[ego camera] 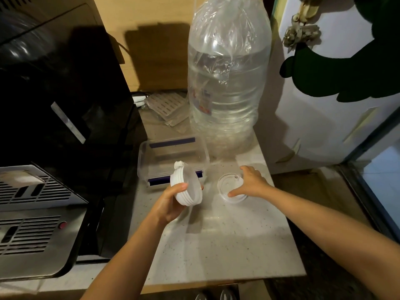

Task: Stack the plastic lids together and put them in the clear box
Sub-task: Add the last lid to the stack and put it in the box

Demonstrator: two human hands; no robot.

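Left hand: closed around a stack of white plastic lids, thumb across the near rim, fingers behind. The stack is held tilted on edge above the worktop, just in front of the clear box; a crumpled white scrap shows at its top edge.

Right hand: spread wide over a single lid, thumb at the near rim and fingers at the far rim. Whether the lid is gripped or only touched cannot be told. This lid lies flat on the worktop, to the right of the stack and apart from it.

Clear box: rectangular, transparent, open-topped, with dark blue clips at its far and near ends. It stands on the worktop beside the black appliance; no lids are visible in it.

Large water bottle: clear, upright, draped in thin plastic film, behind and to the right of the box.

Black appliance: left of the worktop, with a metal vented tray in front.

White refrigerator: right of the bottle, bearing a dark green decoration.
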